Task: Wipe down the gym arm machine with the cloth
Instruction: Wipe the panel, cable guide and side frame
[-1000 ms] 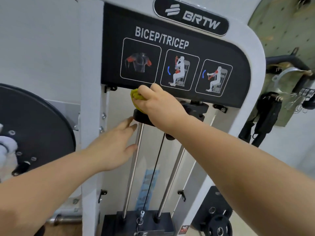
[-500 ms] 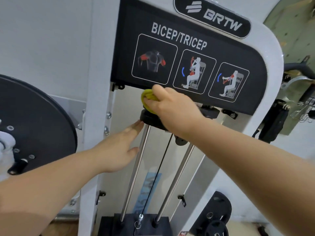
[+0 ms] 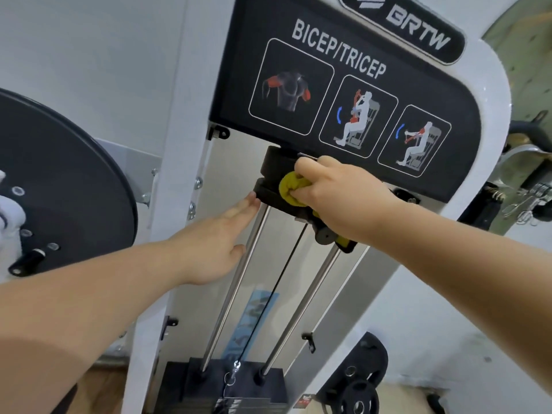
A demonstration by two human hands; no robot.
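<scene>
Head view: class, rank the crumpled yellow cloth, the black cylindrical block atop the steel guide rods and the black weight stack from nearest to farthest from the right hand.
1. crumpled yellow cloth: gripped in the right hand.
2. black cylindrical block: just left of the hand, touching the cloth.
3. black weight stack: far below, at the picture's bottom.

Cloth (image 3: 291, 187) lies against top block (image 3: 269, 167), directly below placard (image 3: 236, 85). Guide rods (image 3: 231, 294) descend from the block to weight stack (image 3: 191, 382).

Plain white wall (image 3: 89, 55), green pegboard (image 3: 531, 49) at right, weight plate (image 3: 360, 397) below.
</scene>
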